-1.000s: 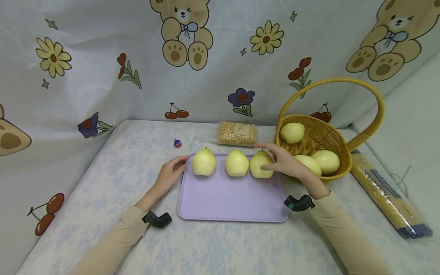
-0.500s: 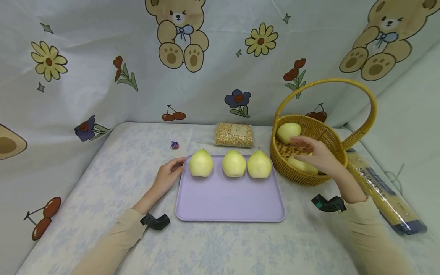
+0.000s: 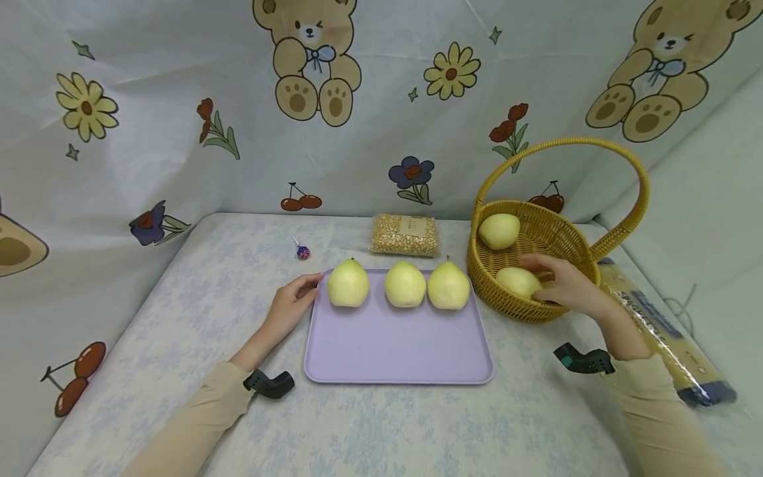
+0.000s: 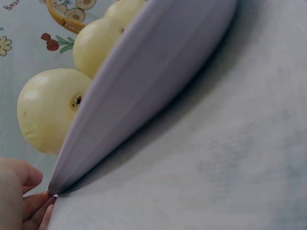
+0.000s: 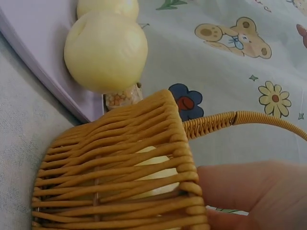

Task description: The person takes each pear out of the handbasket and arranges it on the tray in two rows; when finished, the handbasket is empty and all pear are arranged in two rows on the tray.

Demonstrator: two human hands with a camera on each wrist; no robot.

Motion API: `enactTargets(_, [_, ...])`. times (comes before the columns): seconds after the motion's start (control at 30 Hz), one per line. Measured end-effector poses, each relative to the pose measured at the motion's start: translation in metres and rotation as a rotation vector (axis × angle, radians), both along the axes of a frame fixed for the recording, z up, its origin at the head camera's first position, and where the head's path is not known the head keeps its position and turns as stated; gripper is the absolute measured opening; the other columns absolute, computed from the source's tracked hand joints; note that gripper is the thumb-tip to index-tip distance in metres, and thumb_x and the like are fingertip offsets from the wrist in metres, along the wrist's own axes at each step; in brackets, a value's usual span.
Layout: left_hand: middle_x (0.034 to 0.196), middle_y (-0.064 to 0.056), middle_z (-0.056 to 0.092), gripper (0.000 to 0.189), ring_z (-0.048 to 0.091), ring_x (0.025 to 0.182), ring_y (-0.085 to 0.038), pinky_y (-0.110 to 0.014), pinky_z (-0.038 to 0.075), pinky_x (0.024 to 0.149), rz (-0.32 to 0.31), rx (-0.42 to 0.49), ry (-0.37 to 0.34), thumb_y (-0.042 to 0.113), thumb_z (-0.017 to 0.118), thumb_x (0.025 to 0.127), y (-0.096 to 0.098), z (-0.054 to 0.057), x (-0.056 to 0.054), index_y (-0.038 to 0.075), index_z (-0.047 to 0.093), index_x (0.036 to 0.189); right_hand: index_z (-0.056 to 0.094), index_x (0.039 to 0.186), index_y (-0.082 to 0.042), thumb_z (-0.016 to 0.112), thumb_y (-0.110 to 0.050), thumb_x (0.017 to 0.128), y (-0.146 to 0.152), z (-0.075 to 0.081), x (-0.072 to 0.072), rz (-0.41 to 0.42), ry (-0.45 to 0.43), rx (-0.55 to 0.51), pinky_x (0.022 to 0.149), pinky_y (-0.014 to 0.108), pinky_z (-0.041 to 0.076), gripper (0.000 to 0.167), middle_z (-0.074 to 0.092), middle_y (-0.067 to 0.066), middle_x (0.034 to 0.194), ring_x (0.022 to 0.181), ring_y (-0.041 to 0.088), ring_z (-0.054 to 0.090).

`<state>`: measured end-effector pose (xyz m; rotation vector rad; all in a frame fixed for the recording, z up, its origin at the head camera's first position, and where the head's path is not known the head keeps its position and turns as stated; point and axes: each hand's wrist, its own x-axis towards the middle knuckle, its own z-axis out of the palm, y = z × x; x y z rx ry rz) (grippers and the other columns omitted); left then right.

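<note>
My left hand (image 3: 292,303) holds the far left corner of a lilac tray (image 3: 396,351). In the left wrist view, its fingers (image 4: 34,205) meet the tray's rim. Three pale yellow pears stand along the tray's far side: a left pear (image 3: 348,283), a middle pear (image 3: 405,285) and a right pear (image 3: 449,287). Reaching into a wicker basket (image 3: 507,301), my right hand (image 3: 566,288) has its thumb beside a front pear (image 3: 517,282). It covers the spot where another pear lay, so its grip is hidden. A further pear (image 3: 499,230) lies at the basket's back left.
A bag of corn kernels (image 3: 405,235) lies behind the tray. A small lollipop (image 3: 303,252) is to its left. Beside the basket, a long spaghetti packet (image 3: 667,331) lies at the right. The basket's tall handle (image 3: 640,192) arches above it.
My right hand has left the right pear on the tray, moved right over the basket and sunk into it among the pears. My left hand stays at the tray's corner.
</note>
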<state>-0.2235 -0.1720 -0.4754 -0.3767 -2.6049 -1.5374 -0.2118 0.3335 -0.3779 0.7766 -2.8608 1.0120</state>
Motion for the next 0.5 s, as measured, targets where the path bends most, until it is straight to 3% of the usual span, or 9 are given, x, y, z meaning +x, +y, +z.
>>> enactTargets(0.13, [0.13, -0.015, 0.061, 0.033, 0.057, 0.122, -0.028, -0.039, 0.05, 0.101, 0.001, 0.001, 0.011, 0.01, 0.056, 0.095, -0.001, -0.001, 0.0, 0.003, 0.058, 0.127, 0.052, 0.13, 0.006, 0.064, 0.012, 0.076, -0.007, -0.005, -0.008, 0.001, 0.013, -0.041, 0.09, -0.002, 0.038, 0.055, 0.057, 0.023, 0.126, 0.108, -0.023, 0.041])
enactTargets(0.17, [0.13, -0.016, 0.06, 0.033, 0.056, 0.122, -0.029, -0.039, 0.05, 0.101, 0.0, 0.001, 0.005, 0.009, 0.055, 0.095, 0.0, 0.004, 0.003, 0.002, 0.058, 0.127, 0.053, 0.129, 0.005, 0.062, 0.014, 0.076, -0.009, -0.007, -0.011, -0.003, 0.025, -0.04, 0.091, -0.004, 0.036, 0.055, 0.057, 0.023, 0.127, 0.109, -0.024, 0.039])
enactTargets(0.2, [0.13, -0.016, 0.06, 0.033, 0.056, 0.122, -0.029, -0.04, 0.05, 0.101, -0.002, 0.004, 0.003, 0.01, 0.056, 0.095, 0.0, 0.005, 0.003, 0.002, 0.058, 0.127, 0.053, 0.129, 0.004, 0.061, 0.015, 0.076, -0.011, -0.008, -0.013, -0.014, 0.038, -0.026, 0.09, 0.0, 0.04, 0.055, 0.056, 0.024, 0.128, 0.102, -0.021, 0.044])
enactTargets(0.23, [0.13, -0.016, 0.06, 0.033, 0.056, 0.123, -0.029, -0.04, 0.049, 0.102, -0.003, 0.003, -0.001, 0.01, 0.055, 0.096, 0.0, 0.005, 0.003, 0.002, 0.058, 0.127, 0.054, 0.129, 0.004, 0.059, 0.017, 0.076, -0.014, -0.01, -0.015, -0.027, 0.052, -0.013, 0.08, 0.003, 0.044, 0.055, 0.055, 0.026, 0.129, 0.09, -0.019, 0.048])
enactTargets(0.27, [0.13, -0.016, 0.06, 0.033, 0.056, 0.123, -0.029, -0.04, 0.049, 0.102, -0.003, 0.005, -0.002, 0.01, 0.056, 0.096, 0.0, 0.006, 0.003, 0.002, 0.058, 0.127, 0.054, 0.129, 0.004, 0.058, 0.018, 0.075, -0.016, -0.012, -0.017, -0.042, 0.072, 0.004, 0.076, 0.008, 0.046, 0.056, 0.055, 0.026, 0.13, 0.088, -0.011, 0.051])
enactTargets(0.37, [0.131, -0.016, 0.06, 0.033, 0.056, 0.123, -0.029, -0.041, 0.049, 0.102, 0.003, 0.003, -0.022, 0.01, 0.055, 0.096, 0.001, 0.007, 0.003, 0.002, 0.058, 0.128, 0.053, 0.13, 0.003, 0.057, 0.021, 0.073, -0.023, -0.015, -0.022, -0.111, 0.127, 0.052, 0.08, 0.035, 0.054, 0.06, 0.055, 0.028, 0.13, 0.093, 0.02, 0.062])
enactTargets(0.4, [0.131, -0.015, 0.06, 0.033, 0.056, 0.123, -0.028, -0.041, 0.049, 0.102, 0.006, 0.002, -0.02, 0.011, 0.055, 0.096, 0.0, 0.002, 0.001, 0.004, 0.058, 0.128, 0.052, 0.131, 0.004, 0.057, 0.021, 0.072, -0.025, -0.015, -0.024, -0.135, 0.137, 0.061, 0.077, 0.044, 0.052, 0.061, 0.054, 0.029, 0.13, 0.091, 0.032, 0.061])
enactTargets(0.47, [0.131, -0.016, 0.06, 0.033, 0.056, 0.123, -0.029, -0.042, 0.049, 0.102, 0.011, 0.003, -0.026, 0.01, 0.055, 0.096, 0.001, 0.004, 0.002, 0.003, 0.058, 0.128, 0.05, 0.132, 0.006, 0.058, 0.021, 0.072, -0.029, -0.016, -0.027, -0.173, 0.154, 0.054, 0.083, 0.052, 0.051, 0.062, 0.055, 0.029, 0.129, 0.11, 0.044, 0.055])
enactTargets(0.5, [0.131, -0.017, 0.059, 0.033, 0.055, 0.123, -0.03, -0.043, 0.049, 0.102, 0.011, 0.008, -0.031, 0.009, 0.054, 0.096, 0.002, 0.007, 0.003, 0.001, 0.057, 0.128, 0.049, 0.131, 0.007, 0.058, 0.021, 0.073, -0.031, -0.016, -0.028, -0.193, 0.156, 0.052, 0.08, 0.052, 0.052, 0.061, 0.055, 0.03, 0.127, 0.109, 0.046, 0.055])
